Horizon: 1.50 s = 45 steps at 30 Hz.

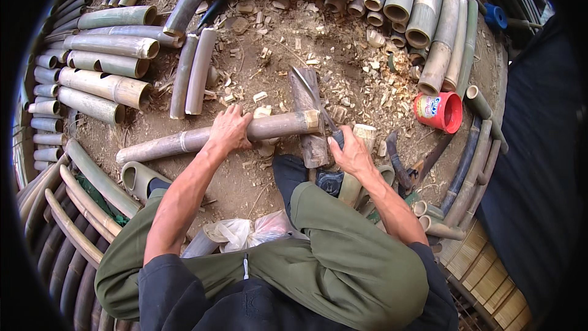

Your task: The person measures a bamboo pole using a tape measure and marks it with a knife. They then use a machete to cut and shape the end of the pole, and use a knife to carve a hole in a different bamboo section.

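Observation:
A bamboo pole (269, 127) lies slantwise in front of me, its right end resting across a wooden block (313, 154) on the ground. My left hand (230, 127) is wrapped over the pole near its middle and holds it down. In my right hand (353, 153) is the dark handle of a machete (313, 98), fingers closed round it. The blade points up and to the left, over the block and just beyond the pole's right end. Whether the blade touches the bamboo I cannot tell. That end shows a pale cut patch.
Bamboo chips (367, 76) litter the dirt. Stacked bamboo (110, 86) lines the left, with more cut tubes (429, 18) at the back. A red bucket (452, 113) lies tipped at right, beside a saw (432, 159). A plastic bag (251, 233) sits by my legs.

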Available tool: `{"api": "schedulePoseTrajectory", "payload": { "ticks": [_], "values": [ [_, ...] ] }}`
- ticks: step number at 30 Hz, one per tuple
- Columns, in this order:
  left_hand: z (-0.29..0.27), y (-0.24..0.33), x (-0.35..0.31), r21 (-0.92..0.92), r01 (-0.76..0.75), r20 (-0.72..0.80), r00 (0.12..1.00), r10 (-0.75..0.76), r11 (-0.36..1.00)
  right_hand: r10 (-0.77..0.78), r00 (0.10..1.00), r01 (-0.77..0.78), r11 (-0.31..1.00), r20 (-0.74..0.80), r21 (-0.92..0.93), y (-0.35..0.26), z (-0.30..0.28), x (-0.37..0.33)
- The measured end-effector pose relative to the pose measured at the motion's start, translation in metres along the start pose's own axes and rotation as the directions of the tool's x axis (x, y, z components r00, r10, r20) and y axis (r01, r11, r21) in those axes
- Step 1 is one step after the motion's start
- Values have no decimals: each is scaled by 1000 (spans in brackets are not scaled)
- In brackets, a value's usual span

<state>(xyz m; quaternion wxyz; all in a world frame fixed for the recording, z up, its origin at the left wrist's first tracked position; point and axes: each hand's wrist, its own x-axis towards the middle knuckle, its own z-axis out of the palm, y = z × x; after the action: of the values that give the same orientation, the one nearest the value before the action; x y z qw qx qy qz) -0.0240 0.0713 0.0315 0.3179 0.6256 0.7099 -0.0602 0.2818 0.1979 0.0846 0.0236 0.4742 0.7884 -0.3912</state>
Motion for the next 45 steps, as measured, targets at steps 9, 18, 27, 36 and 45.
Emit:
{"api": "schedulePoseTrajectory", "payload": {
  "ticks": [9, 18, 27, 36, 45],
  "values": [
    [7, 5, 8, -112, 74, 61, 996, -67, 991, -357, 920, 337, 932, -165, -136, -2, 1, 0],
    [8, -1, 0, -115, 55, -13, 998, -57, 992, -492, 728, 614, 778, -477, 134, -53, -9, -3],
    [24, 3, -5, -24, 19, -227, 974, -24, 1000, -281, 944, 312, 929, -170, 197, -44, -17, 4],
    [46, 6, -7, 100, 39, -522, 853, 19, 994, -114, 992, 119, 990, 61, -81, -10, -12, 8],
    [44, 9, -9, 83, 33, -453, 892, 9, 996, -56, 998, 64, 927, 34, -370, 34, 9, 20]
  ]
}}
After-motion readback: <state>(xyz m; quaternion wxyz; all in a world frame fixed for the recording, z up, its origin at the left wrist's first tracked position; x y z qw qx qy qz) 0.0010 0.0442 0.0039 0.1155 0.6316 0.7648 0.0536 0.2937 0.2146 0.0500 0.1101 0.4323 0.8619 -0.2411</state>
